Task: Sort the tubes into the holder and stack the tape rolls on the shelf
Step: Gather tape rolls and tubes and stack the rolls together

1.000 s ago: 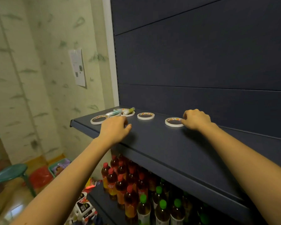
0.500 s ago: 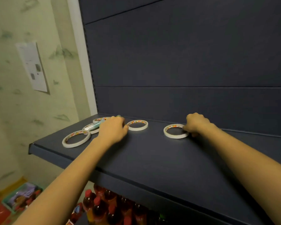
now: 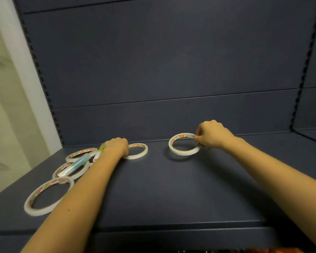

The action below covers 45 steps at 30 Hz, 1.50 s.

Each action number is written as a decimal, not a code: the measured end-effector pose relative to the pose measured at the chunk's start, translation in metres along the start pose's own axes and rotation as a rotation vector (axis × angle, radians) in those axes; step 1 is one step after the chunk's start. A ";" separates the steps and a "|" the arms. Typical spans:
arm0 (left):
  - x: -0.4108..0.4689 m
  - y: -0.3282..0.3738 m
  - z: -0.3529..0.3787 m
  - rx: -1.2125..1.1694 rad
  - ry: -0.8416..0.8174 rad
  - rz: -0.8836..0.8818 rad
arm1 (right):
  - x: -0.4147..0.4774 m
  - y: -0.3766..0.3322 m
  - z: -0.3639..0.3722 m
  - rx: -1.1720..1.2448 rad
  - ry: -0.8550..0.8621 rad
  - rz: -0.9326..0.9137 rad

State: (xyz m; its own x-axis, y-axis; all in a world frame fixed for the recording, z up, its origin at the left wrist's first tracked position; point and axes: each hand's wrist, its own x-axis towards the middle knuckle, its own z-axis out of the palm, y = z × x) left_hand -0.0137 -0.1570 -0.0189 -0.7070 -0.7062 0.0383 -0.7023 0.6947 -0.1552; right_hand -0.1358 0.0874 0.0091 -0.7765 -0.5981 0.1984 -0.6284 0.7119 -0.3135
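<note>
Fingertips of the right hand [image 3: 212, 136] pinched on the right rim of the far roll [image 3: 182, 152], with that roll's shadow spread on the shelf [image 3: 162, 189] just below and to its left. Left hand [image 3: 117, 147] knuckles-up, fingers curled under and hidden, set against the left rim of the middle roll [image 3: 137, 157]; gripping or merely touching, cannot tell.

Closest, at the front left of the shelf: the nearest roll [image 3: 28, 207], lying flat and apart from both hands. Just behind it, the second roll [image 3: 77, 175], also flat, with a teal tube [image 3: 75, 164] laid slantwise across its top. Close behind that, the third roll [image 3: 75, 153], flat. Beside it, a yellow-capped tube [image 3: 98, 152], partly covered by the left wrist. Farther back, the middle roll at the left knuckles, then the far roll at the right hand, well apart from the cluster. Behind everything, a dark back panel [image 3: 153, 70]; a pale wall [image 3: 4, 106] off to the left.
</note>
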 end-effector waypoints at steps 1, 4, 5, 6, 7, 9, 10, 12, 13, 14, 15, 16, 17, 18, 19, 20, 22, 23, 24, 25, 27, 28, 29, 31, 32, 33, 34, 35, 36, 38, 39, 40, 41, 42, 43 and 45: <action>0.003 0.000 0.000 0.001 -0.002 0.013 | -0.005 0.002 -0.002 0.003 0.013 0.017; 0.005 0.003 -0.004 0.017 -0.014 0.040 | -0.023 0.013 -0.008 0.016 0.039 0.080; 0.004 0.005 -0.008 0.017 -0.013 0.053 | -0.030 0.018 -0.011 0.023 0.045 0.103; 0.004 0.009 -0.013 0.008 -0.003 0.070 | -0.036 0.023 -0.013 0.028 0.054 0.124; 0.005 0.014 -0.018 -0.009 0.014 0.095 | -0.042 0.029 -0.016 0.031 0.067 0.144; 0.003 0.028 -0.029 -0.049 0.063 0.166 | -0.054 0.042 -0.024 0.039 0.100 0.185; 0.001 0.037 -0.034 -0.064 0.090 0.205 | -0.060 0.049 -0.028 0.044 0.116 0.205; -0.007 0.058 -0.047 -0.106 0.140 0.280 | -0.073 0.064 -0.036 0.043 0.145 0.245; -0.012 0.070 -0.053 -0.132 0.162 0.315 | -0.079 0.072 -0.040 0.035 0.161 0.265; -0.018 0.084 -0.059 -0.156 0.181 0.351 | -0.085 0.082 -0.045 0.026 0.176 0.286; -0.025 0.099 -0.065 -0.178 0.195 0.389 | -0.092 0.092 -0.050 0.019 0.191 0.307; -0.032 0.114 -0.071 -0.199 0.204 0.429 | -0.099 0.102 -0.056 0.014 0.204 0.328; -0.041 0.131 -0.076 -0.215 0.214 0.471 | -0.106 0.114 -0.062 0.009 0.217 0.348; -0.049 0.148 -0.080 -0.224 0.228 0.510 | -0.113 0.126 -0.068 0.004 0.230 0.368; -0.058 0.165 -0.085 -0.225 0.245 0.545 | -0.121 0.138 -0.074 -0.004 0.242 0.387; -0.066 0.181 -0.088 -0.227 0.262 0.576 | -0.129 0.152 -0.080 -0.018 0.250 0.405; -0.082 0.216 -0.093 -0.240 0.276 0.633 | -0.149 0.180 -0.093 -0.056 0.261 0.437; -0.090 0.233 -0.096 -0.246 0.276 0.659 | -0.160 0.195 -0.100 -0.074 0.266 0.451; -0.099 0.250 -0.099 -0.252 0.275 0.682 | -0.171 0.210 -0.108 -0.092 0.272 0.465; -0.109 0.268 -0.102 -0.260 0.278 0.701 | -0.182 0.225 -0.116 -0.108 0.281 0.484; -0.131 0.303 -0.110 -0.275 0.283 0.736 | -0.204 0.255 -0.133 -0.120 0.294 0.524; -0.142 0.320 -0.113 -0.285 0.283 0.755 | -0.215 0.270 -0.142 -0.121 0.296 0.538; -0.153 0.337 -0.117 -0.294 0.283 0.771 | -0.224 0.285 -0.150 -0.127 0.298 0.547; -0.175 0.370 -0.122 -0.305 0.283 0.796 | -0.244 0.313 -0.166 -0.158 0.308 0.563; -0.187 0.386 -0.124 -0.309 0.280 0.806 | -0.253 0.327 -0.173 -0.172 0.314 0.569; -0.198 0.403 -0.125 -0.312 0.276 0.816 | -0.263 0.340 -0.179 -0.181 0.317 0.573; -0.209 0.419 -0.126 -0.314 0.273 0.827 | -0.272 0.354 -0.184 -0.183 0.315 0.575; -0.220 0.435 -0.128 -0.315 0.274 0.837 | -0.282 0.367 -0.190 -0.181 0.311 0.575; -0.229 0.450 -0.129 -0.318 0.279 0.846 | -0.291 0.381 -0.194 -0.178 0.309 0.576; -0.246 0.479 -0.132 -0.320 0.290 0.860 | -0.308 0.409 -0.204 -0.175 0.311 0.592; -0.253 0.493 -0.135 -0.318 0.297 0.871 | -0.315 0.423 -0.209 -0.178 0.309 0.603; -0.260 0.507 -0.137 -0.314 0.306 0.884 | -0.323 0.437 -0.213 -0.180 0.307 0.614; -0.266 0.520 -0.139 -0.314 0.317 0.897 | -0.329 0.451 -0.218 -0.181 0.311 0.627; -0.272 0.533 -0.141 -0.320 0.328 0.909 | -0.335 0.464 -0.223 -0.181 0.323 0.641; -0.278 0.546 -0.143 -0.328 0.339 0.923 | -0.340 0.478 -0.227 -0.181 0.339 0.656; -0.288 0.574 -0.147 -0.345 0.357 0.965 | -0.350 0.503 -0.237 -0.174 0.364 0.679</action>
State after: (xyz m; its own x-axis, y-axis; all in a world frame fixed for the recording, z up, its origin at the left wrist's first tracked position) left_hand -0.2252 0.4648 0.0263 -0.9178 0.2005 0.3427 0.2169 0.9761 0.0098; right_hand -0.1907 0.7420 0.0018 -0.9402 0.1253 0.3166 0.0141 0.9433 -0.3317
